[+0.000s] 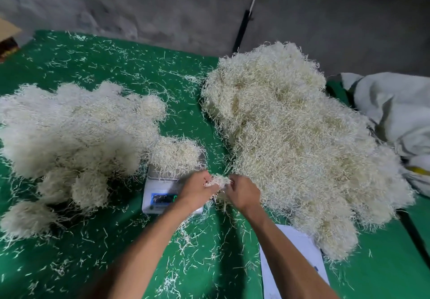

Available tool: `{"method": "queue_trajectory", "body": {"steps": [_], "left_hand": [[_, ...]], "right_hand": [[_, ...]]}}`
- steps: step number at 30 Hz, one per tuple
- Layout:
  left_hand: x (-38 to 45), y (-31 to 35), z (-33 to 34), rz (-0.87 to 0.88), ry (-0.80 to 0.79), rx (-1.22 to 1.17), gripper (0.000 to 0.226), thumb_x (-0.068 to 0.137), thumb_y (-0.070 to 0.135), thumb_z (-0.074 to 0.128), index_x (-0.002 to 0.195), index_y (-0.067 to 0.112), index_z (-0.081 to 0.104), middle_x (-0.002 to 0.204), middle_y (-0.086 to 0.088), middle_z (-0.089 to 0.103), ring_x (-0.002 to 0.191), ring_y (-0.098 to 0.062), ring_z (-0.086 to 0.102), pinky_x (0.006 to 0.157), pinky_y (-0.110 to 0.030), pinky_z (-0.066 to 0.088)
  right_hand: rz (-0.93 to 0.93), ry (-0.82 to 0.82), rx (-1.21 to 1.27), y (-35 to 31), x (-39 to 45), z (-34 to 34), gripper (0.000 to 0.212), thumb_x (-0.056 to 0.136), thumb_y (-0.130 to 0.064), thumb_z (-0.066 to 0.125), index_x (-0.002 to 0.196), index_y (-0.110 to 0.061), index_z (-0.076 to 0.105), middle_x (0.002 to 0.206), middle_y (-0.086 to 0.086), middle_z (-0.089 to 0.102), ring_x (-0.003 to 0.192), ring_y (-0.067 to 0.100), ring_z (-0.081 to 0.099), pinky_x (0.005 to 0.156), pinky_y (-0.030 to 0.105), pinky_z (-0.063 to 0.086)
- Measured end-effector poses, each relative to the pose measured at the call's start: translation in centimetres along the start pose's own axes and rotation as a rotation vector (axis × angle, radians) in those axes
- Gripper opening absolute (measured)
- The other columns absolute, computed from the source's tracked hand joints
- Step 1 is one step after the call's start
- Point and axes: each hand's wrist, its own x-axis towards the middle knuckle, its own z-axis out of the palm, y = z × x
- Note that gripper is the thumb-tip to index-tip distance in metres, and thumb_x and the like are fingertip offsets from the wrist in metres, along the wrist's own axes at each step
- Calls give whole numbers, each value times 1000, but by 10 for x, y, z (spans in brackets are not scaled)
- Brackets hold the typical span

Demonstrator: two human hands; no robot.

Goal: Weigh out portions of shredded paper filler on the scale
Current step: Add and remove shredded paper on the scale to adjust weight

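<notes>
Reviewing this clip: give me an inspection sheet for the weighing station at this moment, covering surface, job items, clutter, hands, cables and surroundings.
Surface: green table cover, strewn with loose paper shreds.
Job's things: digital scale with a portion of shredded paper on its platform; display unreadable. Large bulk heap of filler on the right; rounded weighed portions clustered on the left.
Clutter: white paper sheet near the table edge, partly under the heap.
Hands: left hand and right hand both pinch a small tuft of shreds just right of the scale.
Cables: nothing seen.
Surroundings: grey wall, leaning pole, white sack on the right, cardboard box far left.
</notes>
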Motion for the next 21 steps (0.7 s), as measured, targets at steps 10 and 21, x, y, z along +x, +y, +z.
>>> {"method": "queue_trajectory", "body": {"steps": [10,21], "left_hand": [[11,-29,-75,-33,223,-235,22,88,47,71,86,50,50,83,25,53,68,0,65,72,-36,57],[40,35,-122,46,155,-475,49,90,57,65,134,43,49,134,27,51,98,11,61,79,-14,54]], "right_hand": [[110,91,16,-8,21,-41,50,102,-36,60,143,-11,48,137,14,54,81,17,66,66,30,60],[-358,95,257,-116,33,-41,22,106,-26,50,125,-19,54,83,-3,65,68,15,68,61,27,59]]}}
